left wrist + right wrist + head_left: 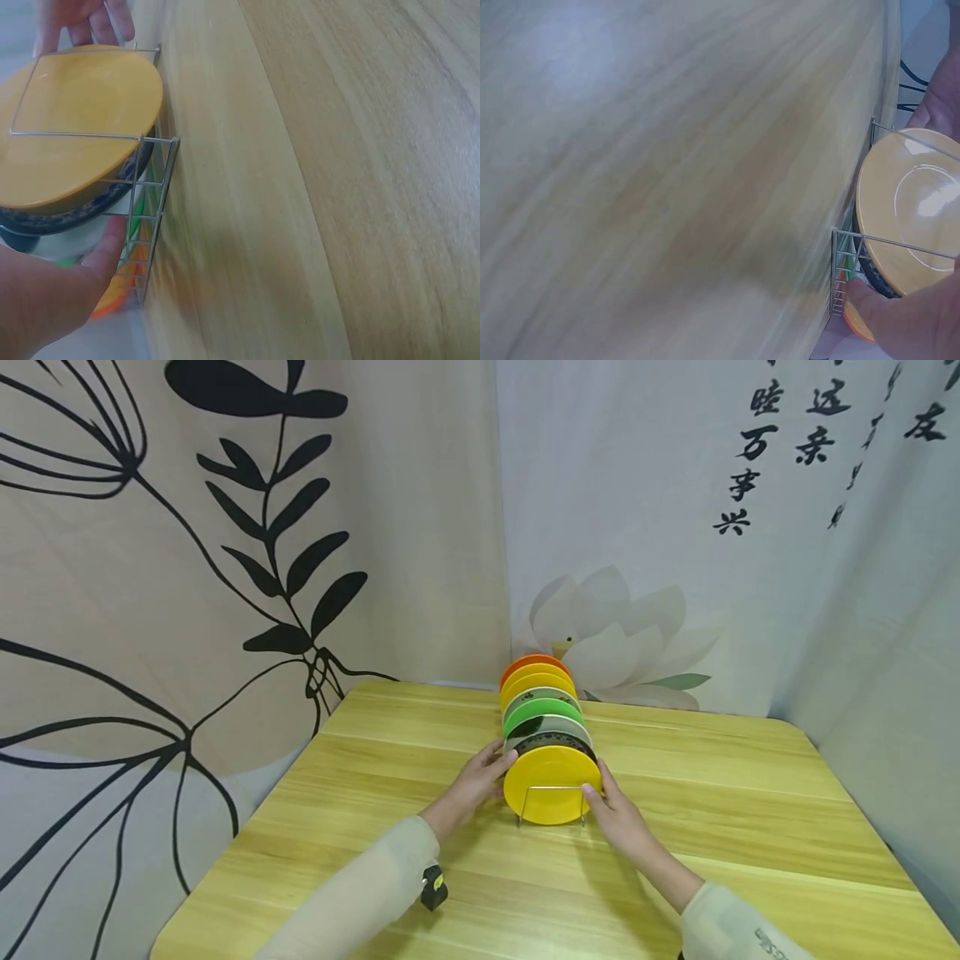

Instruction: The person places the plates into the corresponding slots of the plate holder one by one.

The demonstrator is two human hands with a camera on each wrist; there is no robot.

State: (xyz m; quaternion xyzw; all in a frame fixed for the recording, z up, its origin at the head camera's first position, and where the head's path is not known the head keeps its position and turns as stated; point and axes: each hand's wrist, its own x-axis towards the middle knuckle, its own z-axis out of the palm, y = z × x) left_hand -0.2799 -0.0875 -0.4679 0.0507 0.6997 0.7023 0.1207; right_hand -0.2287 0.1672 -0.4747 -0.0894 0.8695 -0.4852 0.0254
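A thin metal wire rack [555, 787] on the wooden table holds a row of upright plates. At its front stands a yellow plate [551, 768], with a dark patterned plate [557, 741] right behind it. My left hand [480, 777] is at the left side of the row, its fingertips right at the plates' rims. On the opposite side my right hand [618, 814] has its thumb over the front wire and its other fingers along the plate edges. Both hands' fingers look fairly straight. The plates hide part of the left fingers.
Farther back in the row are a green plate [543, 712], a pale leaf-patterned plate [566, 695], yellow ones and an orange plate [534, 659]. The wooden table [712, 777] reaches a printed curtain [420, 527] behind. A small dark device [433, 887] hangs at the left cuff.
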